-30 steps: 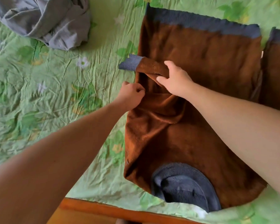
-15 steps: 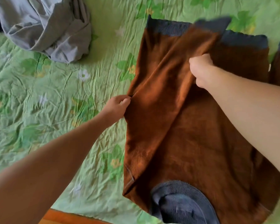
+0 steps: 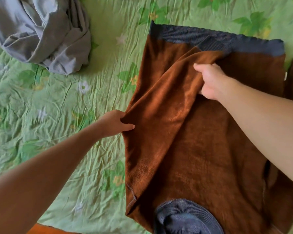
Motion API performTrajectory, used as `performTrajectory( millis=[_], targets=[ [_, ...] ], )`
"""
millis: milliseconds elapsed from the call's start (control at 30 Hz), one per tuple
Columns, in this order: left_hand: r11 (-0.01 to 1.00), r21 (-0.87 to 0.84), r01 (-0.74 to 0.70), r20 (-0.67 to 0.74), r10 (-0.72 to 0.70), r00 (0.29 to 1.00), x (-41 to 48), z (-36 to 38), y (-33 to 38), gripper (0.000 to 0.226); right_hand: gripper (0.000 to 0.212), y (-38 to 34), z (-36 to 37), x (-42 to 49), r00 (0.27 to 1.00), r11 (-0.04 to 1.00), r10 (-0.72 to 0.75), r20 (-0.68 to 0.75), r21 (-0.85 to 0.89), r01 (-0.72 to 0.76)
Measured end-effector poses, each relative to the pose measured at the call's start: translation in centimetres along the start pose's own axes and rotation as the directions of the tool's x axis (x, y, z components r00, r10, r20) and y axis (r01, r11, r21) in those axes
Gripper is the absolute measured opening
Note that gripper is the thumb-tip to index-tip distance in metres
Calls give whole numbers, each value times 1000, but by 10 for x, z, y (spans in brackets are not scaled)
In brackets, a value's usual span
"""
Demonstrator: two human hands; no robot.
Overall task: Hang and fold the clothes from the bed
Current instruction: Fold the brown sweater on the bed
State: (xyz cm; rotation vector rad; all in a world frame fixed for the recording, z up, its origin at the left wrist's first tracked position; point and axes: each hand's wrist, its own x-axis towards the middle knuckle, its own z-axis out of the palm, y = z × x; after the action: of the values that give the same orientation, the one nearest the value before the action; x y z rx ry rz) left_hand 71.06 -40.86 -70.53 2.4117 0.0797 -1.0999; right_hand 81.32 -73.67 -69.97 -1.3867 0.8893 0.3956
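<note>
Item: brown sweater (image 3: 201, 157), flat on green bedspread (image 3: 66, 115), right of centre; left hand (image 3: 116, 123) pinches its left edge, right hand (image 3: 211, 81) grips the folded-in sleeve (image 3: 172, 92); the slack sleeve may bunch if released unevenly.

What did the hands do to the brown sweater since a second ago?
The right hand swung the sleeve over the brown sweater, so its cuff now reaches the grey hem. The left hand still pinches the sweater's left edge. The grey garment stayed put.
</note>
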Motion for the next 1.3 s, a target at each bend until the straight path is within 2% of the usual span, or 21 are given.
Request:
performTrajectory(
  millis=[100, 200, 333, 433, 600, 667, 700, 767, 800, 833, 867, 900, 933, 967, 1000, 1067, 1100, 1167, 1233, 1300],
  targets=[
    [998, 51, -31, -95, 36, 995, -7, 13, 2, 28, 60, 27, -5, -10, 997, 996, 79, 12, -29, -79],
    [998, 35, -55, -139, 59, 989, -9, 21, 0, 31, 63, 33, -9, -12, 999, 999, 42, -3, -17, -42],
    [997, 70, -27, -115, 35, 993, -3, 28, 0, 41, 76, -10, -6, 4, 988, 999, -3, -152, -32, -2],
    [994, 111, 13, -91, -3, 996, 6, 29, 1, 53, 56, -38, 2, 20, 982, 992, -57, -183, -118, 36],
    [993, 103, 48, -50, -43, 998, 15, 27, 3, 55, 33, -61, 18, 32, 983, 987, -160, -87, -8, 160],
    [995, 94, 38, -51, -34, 998, 15, 25, 4, 52, 14, -59, 12, 57, 976, 981, -187, -111, -66, 180],
    [996, 79, 35, -55, -31, 998, 15, 23, 5, 51, 12, -55, 8, 66, 968, 975, -192, -161, -141, 170],
    [999, 31, 38, -66, -36, 997, 13, 23, 6, 49, 31, -44, 5, 64, 928, 934, -237, -287, -331, 136],
    [999, -12, 50, -77, -51, 996, 11, 23, 6, 46, 41, -33, 4, 56, 898, 871, -321, -302, -467, 155],
    [995, -72, 69, -93, -76, 993, 10, 24, 7, 42, 50, -19, 4, 40, 861, 757, -433, -265, -626, 188],
    [988, -132, 85, -117, -100, 988, 8, 25, 8, 36, 55, -4, 4, 21, 808, 583, -568, -158, -770, 259],
    [982, -166, 91, -149, -117, 982, 6, 27, 9, 31, 56, 13, 6, -5, 730, 384, -684, 9, -846, 371],
    [980, -176, 88, -195, -123, 973, 3, 30, 10, 28, 55, 37, 11, -28, 644, 200, -736, 211, -840, 504],
    [981, -179, 78, -253, -122, 960, -1, 35, 10, 29, 56, 62, 14, -47, 604, 40, -690, 400, -812, 583],
    [983, -178, 53, -321, -109, 941, -5, 42, 9, 34, 59, 86, 18, -63, 612, -93, -576, 542, -787, 609],
    [988, -150, -23, -451, -48, 891, -19, 59, 6, 54, 71, 126, 23, -79, 681, -288, -325, 657, -754, 590],
    [994, -95, -54, -498, -1, 867, -27, 68, 5, 64, 76, 140, 22, -81, 694, -346, -284, 662, -746, 570],
    [990, 103, -95, -531, 136, 837, -45, 86, 3, 77, 80, 150, 19, -79, 682, -370, -318, 659, -748, 550],
    [922, 368, -121, -452, 291, 843, -61, 105, -5, 82, 81, 150, 21, -79, 706, -374, -327, 628, -772, 514],
    [816, 560, -144, -334, 382, 862, -72, 124, -22, 83, 82, 154, 26, -90, 721, -338, -345, 601, -796, 502]
  ],
)
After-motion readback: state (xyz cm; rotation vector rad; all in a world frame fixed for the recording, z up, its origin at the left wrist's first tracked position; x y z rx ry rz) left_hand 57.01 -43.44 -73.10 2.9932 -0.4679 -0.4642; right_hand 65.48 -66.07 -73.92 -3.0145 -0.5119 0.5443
